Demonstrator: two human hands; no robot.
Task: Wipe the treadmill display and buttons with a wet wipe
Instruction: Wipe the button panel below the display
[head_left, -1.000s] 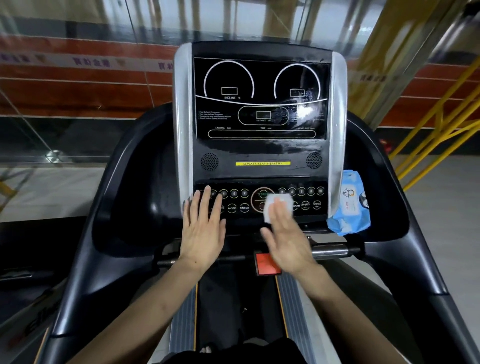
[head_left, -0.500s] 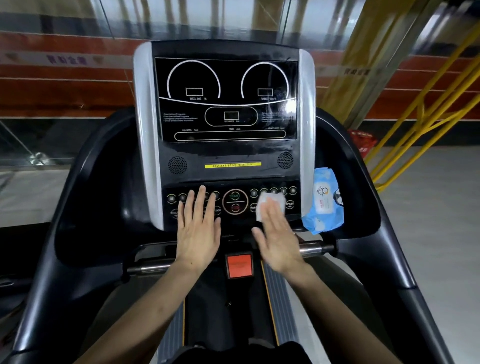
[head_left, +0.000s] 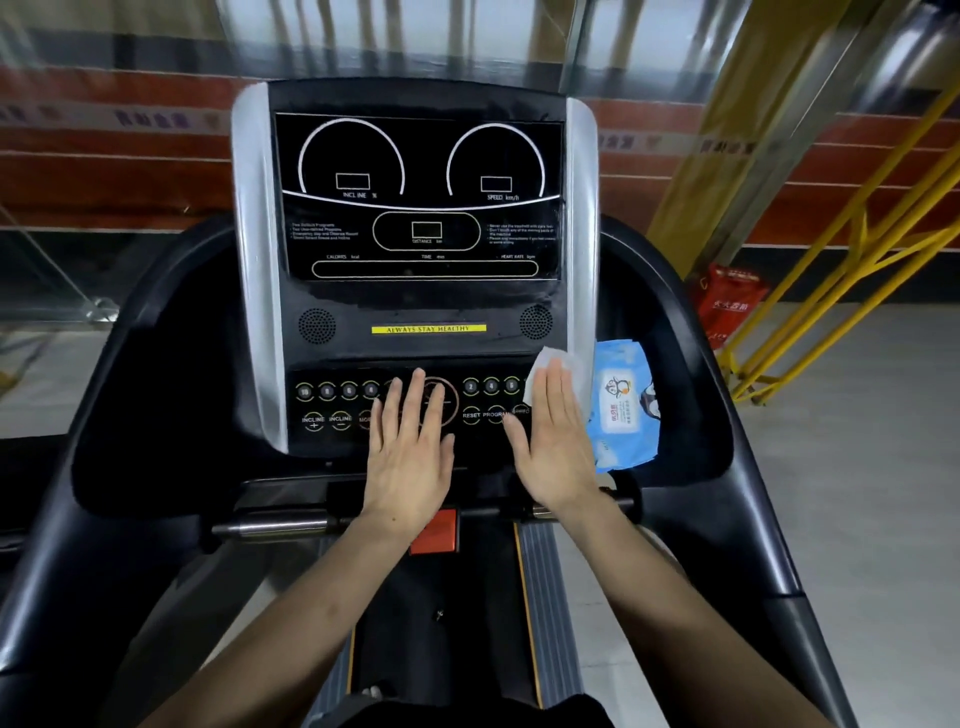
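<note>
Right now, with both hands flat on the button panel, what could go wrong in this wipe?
1. The left hand lies bare over the round centre button; pressing could trigger the treadmill.
2. The wet wipe under the right hand sits at the panel's right edge, so the left buttons may get skipped.
3. The right hand is close to the blue wipe pack and might knock it loose.

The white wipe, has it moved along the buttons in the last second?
Yes. The wet wipe under the right hand has slid rightward, from beside the round centre dial to the button panel's right end.
</note>
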